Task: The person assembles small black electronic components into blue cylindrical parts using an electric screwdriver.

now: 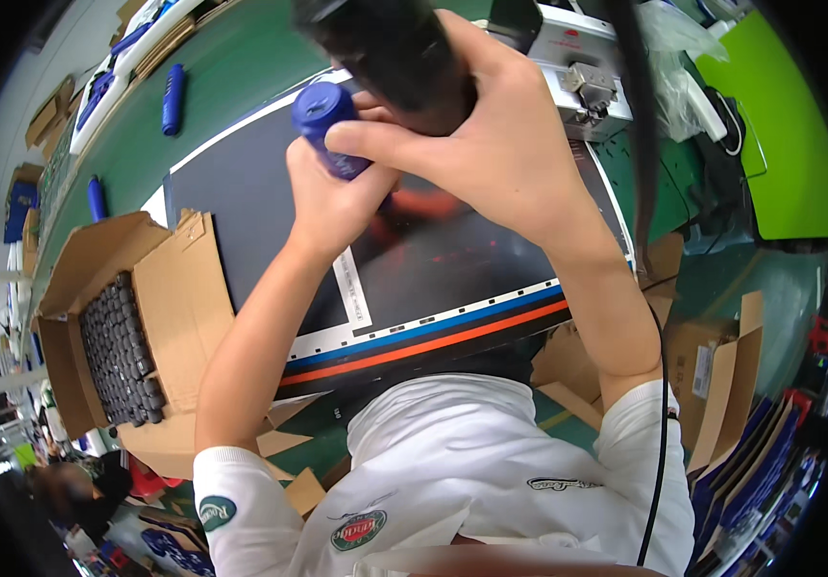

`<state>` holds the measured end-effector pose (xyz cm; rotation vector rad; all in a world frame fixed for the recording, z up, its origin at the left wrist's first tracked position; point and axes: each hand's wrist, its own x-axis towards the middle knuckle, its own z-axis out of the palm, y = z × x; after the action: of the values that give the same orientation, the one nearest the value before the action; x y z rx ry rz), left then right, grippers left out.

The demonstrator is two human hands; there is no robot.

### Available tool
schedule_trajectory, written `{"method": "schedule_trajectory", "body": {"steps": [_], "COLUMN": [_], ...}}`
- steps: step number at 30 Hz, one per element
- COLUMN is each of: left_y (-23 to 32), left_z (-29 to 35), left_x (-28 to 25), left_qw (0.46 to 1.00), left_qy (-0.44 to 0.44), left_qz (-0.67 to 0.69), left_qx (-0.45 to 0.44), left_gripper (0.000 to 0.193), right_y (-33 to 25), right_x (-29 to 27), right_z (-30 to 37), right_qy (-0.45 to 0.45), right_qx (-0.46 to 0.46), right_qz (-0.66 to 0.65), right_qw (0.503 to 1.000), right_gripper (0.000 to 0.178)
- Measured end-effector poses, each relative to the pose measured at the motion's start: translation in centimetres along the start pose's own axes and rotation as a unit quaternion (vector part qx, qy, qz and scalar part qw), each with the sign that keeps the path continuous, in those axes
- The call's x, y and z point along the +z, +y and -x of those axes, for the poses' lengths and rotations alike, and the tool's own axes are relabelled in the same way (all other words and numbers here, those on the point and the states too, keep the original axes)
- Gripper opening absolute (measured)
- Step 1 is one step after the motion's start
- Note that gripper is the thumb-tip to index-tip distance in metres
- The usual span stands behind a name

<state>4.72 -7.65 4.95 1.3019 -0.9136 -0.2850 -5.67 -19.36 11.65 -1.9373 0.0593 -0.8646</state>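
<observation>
My left hand point(332, 200) is closed round a blue cylinder point(322, 111), its round end facing up. Close beside it, my right hand point(510, 144) wraps round a thick black cylinder point(390, 58), smeared by motion; its kind is not clear. The right thumb reaches across onto the blue cylinder, so the two hands touch or nearly touch. Both are held above a black mat point(270, 231) with orange and blue stripes along its near edge. Red blurred shapes show on the mat beneath my hands.
An open cardboard box point(207, 317) of small black parts point(121, 351) stands at the left. Two more blue cylinders point(173, 99) lie on the green bench. A grey-white machine point(592, 96) sits at the back right. A black cable point(662, 433) hangs by my right arm.
</observation>
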Motion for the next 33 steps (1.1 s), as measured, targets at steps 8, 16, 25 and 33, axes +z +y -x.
{"method": "schedule_trajectory", "body": {"steps": [8, 16, 25, 33], "left_y": [-1.5, -1.6, 2.2, 2.4], "left_z": [0.8, -0.3, -2.7, -8.8], "left_x": [0.7, -0.6, -2.7, -5.7], "left_qw": [0.988, 1.000, 0.873, 0.988], "left_qy": [-0.043, -0.001, -0.082, -0.130], "left_qz": [-0.128, -0.004, 0.457, -0.062], "left_qx": [0.081, -0.015, -0.151, -0.059], "left_gripper": [0.012, 0.022, 0.032, 0.035], "right_y": [-0.9, 2.2, 7.7, 8.4], "right_x": [-3.7, -4.3, -4.6, -3.6], "right_z": [0.3, 3.7, 13.8, 14.2], "right_qy": [0.071, 0.159, 0.159, 0.162], "right_qx": [0.172, 0.140, 0.193, 0.275], "right_qz": [-0.216, -0.376, -0.607, -0.619], "right_qw": [0.958, 0.902, 0.754, 0.718], "right_gripper": [0.043, 0.039, 0.041, 0.039]}}
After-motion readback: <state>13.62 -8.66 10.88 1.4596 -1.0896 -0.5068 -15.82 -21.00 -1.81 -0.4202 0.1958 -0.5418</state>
